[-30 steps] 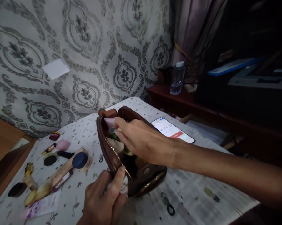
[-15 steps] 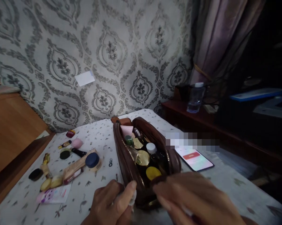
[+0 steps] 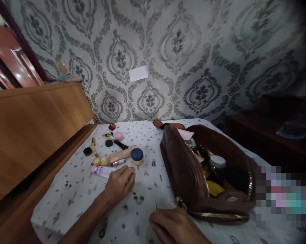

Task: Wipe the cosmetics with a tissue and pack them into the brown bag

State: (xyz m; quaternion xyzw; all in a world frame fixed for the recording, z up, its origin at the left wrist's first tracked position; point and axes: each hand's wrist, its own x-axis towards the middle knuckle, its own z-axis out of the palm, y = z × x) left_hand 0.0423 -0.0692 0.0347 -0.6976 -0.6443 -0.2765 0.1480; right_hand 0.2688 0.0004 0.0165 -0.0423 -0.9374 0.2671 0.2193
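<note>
My left hand is closed over the patterned sheet, its fingertips by the cosmetics; whatever lies in its fingers is too small or hidden to name. Right beside it lie a white and purple squeeze tube, a lip gloss tube and a jar with a dark blue lid. My right hand is closed low in the view, just left of the bag's front end, its fingers turned down and hidden. The brown leather bag stands unzipped, with a white-capped bottle and a yellow lid inside.
A pink makeup sponge, a dark round pot, a black-handled item and a dark red item lie further back. A wooden bed board borders the left. A clear bottle is on the dark right-hand furniture.
My view has swung left. My left hand has moved from the bag's front to the cosmetics on the left. My right hand has drawn away from the bag's opening to its left side.
</note>
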